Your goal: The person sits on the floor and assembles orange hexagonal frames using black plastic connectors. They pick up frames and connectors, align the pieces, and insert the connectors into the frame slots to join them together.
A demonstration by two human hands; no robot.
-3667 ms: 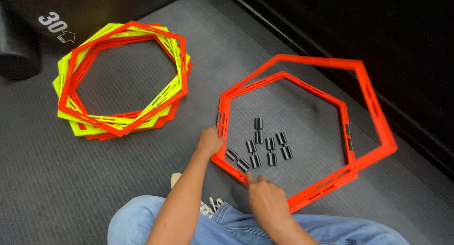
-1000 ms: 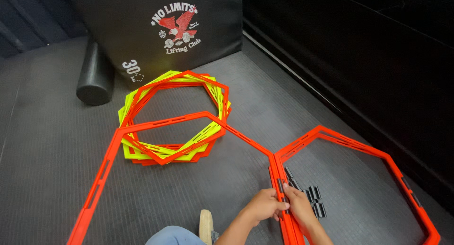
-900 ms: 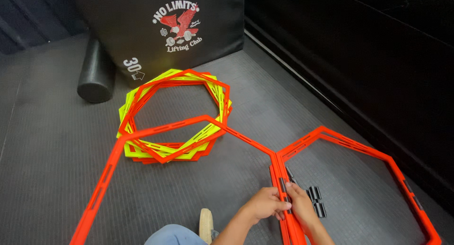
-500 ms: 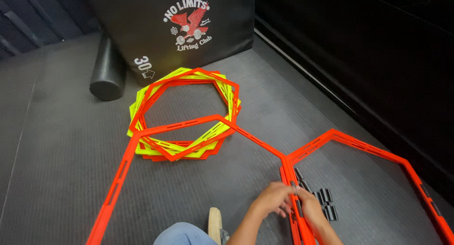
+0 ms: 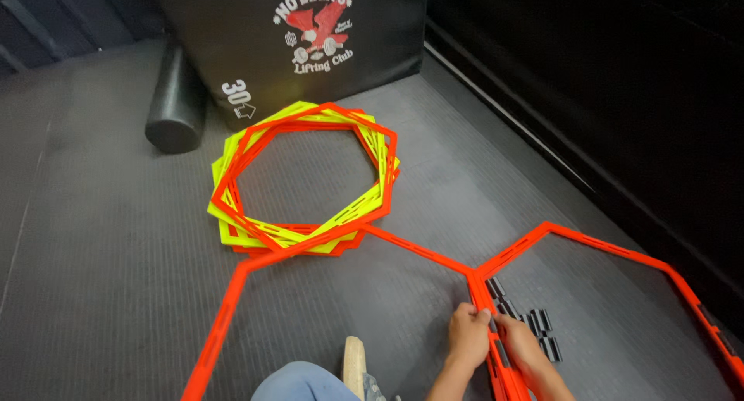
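Two orange plastic hexagon frames, left frame (image 5: 232, 308) and right frame (image 5: 620, 250), lie flat on the ribbed rubber floor (image 5: 101, 254), edges meeting. The left hand (image 5: 468, 336) and right hand (image 5: 518, 345) each have their grip pinched closed on that shared joint (image 5: 487, 323). Small black clips (image 5: 535, 323) lie just beside it.

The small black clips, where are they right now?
In the head view, the black clips lie on the floor inside the right orange hexagon, just right of the right hand.

Dark rubber floor (image 5: 93, 238), black padded box (image 5: 310, 52), perhaps black wall panels (image 5: 620, 83).
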